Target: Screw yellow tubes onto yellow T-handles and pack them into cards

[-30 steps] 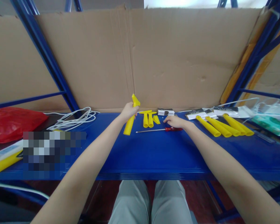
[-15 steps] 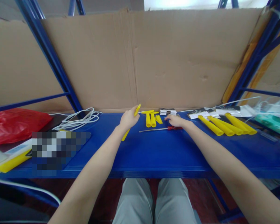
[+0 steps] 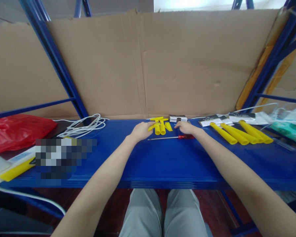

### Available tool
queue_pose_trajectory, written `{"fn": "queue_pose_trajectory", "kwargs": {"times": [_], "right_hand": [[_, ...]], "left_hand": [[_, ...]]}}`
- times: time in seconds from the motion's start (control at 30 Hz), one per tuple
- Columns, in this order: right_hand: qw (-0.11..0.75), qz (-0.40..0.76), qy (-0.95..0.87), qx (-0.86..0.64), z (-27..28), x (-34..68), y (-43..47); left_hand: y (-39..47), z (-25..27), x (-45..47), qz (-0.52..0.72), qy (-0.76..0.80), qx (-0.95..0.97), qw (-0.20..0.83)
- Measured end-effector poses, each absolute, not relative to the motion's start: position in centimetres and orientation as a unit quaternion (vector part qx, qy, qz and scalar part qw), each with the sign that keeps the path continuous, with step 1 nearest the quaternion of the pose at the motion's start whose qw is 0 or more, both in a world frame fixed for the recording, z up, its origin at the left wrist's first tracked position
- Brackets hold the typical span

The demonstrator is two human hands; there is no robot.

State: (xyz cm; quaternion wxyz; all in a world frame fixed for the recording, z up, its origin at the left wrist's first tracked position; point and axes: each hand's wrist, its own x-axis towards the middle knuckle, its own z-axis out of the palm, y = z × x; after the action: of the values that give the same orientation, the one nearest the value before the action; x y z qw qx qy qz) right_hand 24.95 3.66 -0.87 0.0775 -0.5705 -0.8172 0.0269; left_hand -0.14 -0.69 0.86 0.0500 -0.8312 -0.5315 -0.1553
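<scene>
My left hand [image 3: 141, 131] is closed round a long yellow plastic piece [image 3: 153, 126], its tip reaching over two yellow tubes [image 3: 157, 129]. Most of that piece is hidden by the hand. Beside the tubes lies a small yellow pointed part [image 3: 168, 126], with flat yellow parts [image 3: 157, 118] behind them. My right hand [image 3: 184, 127] has its fingertips down together on the table; whatever they pinch is too small to make out. Just under it is a screwdriver [image 3: 184, 136] with a red handle, its shaft pointing left.
Black-and-white packets [image 3: 178, 118] stand against the cardboard wall [image 3: 187, 65]. Several yellow handles [image 3: 224, 134] lie at the right. Toward the left are a coiled white cable [image 3: 88, 126], a red plastic bag [image 3: 19, 131] and a blurred-out object [image 3: 64, 159]. Blue posts [image 3: 56, 65] frame the bench.
My left hand has moved right and turned, bringing the yellow piece from upright beside the tubes to over them. The right hand stays almost where it was.
</scene>
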Motion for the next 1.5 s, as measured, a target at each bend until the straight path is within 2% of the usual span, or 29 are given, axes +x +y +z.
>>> {"fn": "queue_pose_trajectory", "kwargs": {"times": [0.17,0.53,0.77,0.87,1.13,1.4,1.5], "right_hand": [[0.06,0.035,-0.8,-0.597,-1.0,24.7,4.3],[0.08,0.073,-0.792,-0.601,-1.6,25.3,5.6],[0.185,0.07,-0.744,-0.638,-0.7,26.7,4.4],[0.201,0.083,-0.748,-0.627,-0.2,27.3,3.5],[0.101,0.177,-0.792,-0.575,1.1,27.6,1.7],[-0.004,0.218,-0.807,-0.55,2.0,27.3,0.5],[-0.01,0.214,-0.81,-0.545,1.7,27.2,0.6]], "left_hand": [[-0.7,0.8,-0.2,-0.13,-0.522,-0.84,0.071],[-0.5,0.3,-0.2,-0.133,-0.497,-0.853,0.088],[-0.4,0.3,-0.3,-0.135,-0.483,-0.862,0.077],[-0.5,0.4,-0.3,-0.127,-0.481,-0.865,0.072],[-0.5,0.6,-0.4,-0.15,-0.494,-0.853,0.078],[0.0,0.7,-1.0,-0.176,-0.533,-0.82,0.109],[0.1,0.9,-1.4,-0.187,-0.554,-0.804,0.108]]}}
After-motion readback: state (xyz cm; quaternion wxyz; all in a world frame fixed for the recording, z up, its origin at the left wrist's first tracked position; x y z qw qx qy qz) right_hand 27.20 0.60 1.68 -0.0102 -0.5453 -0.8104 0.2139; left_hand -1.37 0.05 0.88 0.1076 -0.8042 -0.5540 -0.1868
